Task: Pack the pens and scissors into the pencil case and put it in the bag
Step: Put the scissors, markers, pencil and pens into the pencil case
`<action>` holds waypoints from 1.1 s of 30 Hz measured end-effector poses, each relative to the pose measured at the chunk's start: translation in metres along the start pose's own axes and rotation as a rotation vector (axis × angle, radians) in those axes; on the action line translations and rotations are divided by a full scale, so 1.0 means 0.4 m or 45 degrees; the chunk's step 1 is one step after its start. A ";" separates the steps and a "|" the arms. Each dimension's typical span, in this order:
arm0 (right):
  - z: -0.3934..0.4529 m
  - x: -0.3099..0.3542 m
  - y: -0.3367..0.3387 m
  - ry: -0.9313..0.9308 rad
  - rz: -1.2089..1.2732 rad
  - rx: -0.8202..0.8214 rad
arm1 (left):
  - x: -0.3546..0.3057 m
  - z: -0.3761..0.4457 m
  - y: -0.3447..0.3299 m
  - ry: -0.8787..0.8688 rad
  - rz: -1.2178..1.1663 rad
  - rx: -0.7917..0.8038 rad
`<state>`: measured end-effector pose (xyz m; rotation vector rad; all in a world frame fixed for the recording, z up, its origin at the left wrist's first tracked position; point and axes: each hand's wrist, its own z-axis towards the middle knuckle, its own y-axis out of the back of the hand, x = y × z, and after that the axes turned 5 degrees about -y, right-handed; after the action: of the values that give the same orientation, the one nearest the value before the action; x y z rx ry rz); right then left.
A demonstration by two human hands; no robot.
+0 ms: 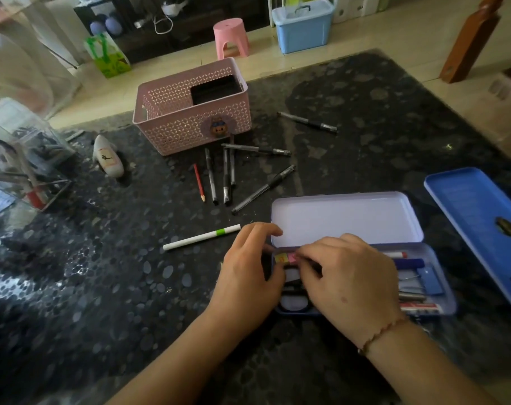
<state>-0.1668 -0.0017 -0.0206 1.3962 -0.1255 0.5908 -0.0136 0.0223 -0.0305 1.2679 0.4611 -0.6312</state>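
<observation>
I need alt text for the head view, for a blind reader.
Both hands, left and right, reach into an open pencil case on a dark table. Pens lie loose beside a pink basket.

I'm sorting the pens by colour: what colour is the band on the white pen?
Green, on the white pen, seen in the head view.

Both hands, left [249, 266] and right [349, 276], rest inside the open pencil case [441, 299] near the table's [102, 287] front edge; pens [219, 176] lie beside a basket [190, 118].

No text on anything here is legible.
</observation>
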 end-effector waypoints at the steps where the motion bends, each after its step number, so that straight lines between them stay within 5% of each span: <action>1: 0.005 -0.011 0.022 0.000 0.039 -0.059 | 0.000 0.000 0.002 -0.002 -0.012 0.014; 6: 0.030 -0.241 0.154 -0.444 -0.015 -0.317 | 0.000 0.000 0.000 -0.026 -0.013 0.014; 9: 0.004 -0.500 0.160 -0.821 -0.183 -0.037 | 0.010 0.010 -0.005 -0.071 0.002 -0.001; 11: -0.020 -0.648 0.119 -0.868 -0.362 0.169 | 0.015 0.015 -0.005 -0.065 -0.017 0.015; 15: -0.025 -0.640 0.106 -0.909 -0.427 0.228 | 0.016 0.016 0.000 -0.082 -0.027 0.031; 22: -0.050 -0.426 0.237 -0.558 0.159 -0.014 | 0.037 -0.034 0.062 -0.006 0.017 0.130; 26: -0.054 -0.145 0.260 -0.023 0.063 0.353 | 0.049 -0.039 0.113 0.211 -0.290 0.100; 29: -0.046 -0.081 0.212 0.188 -0.028 0.661 | 0.045 -0.041 0.137 0.254 -0.493 0.031; 33: -0.034 -0.083 0.165 0.306 -0.124 0.775 | 0.035 -0.054 0.152 0.032 -0.200 0.405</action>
<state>-0.2289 0.0042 0.0212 1.8878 0.3406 0.7454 0.0375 0.0509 -0.0005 1.5522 0.4981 -0.8464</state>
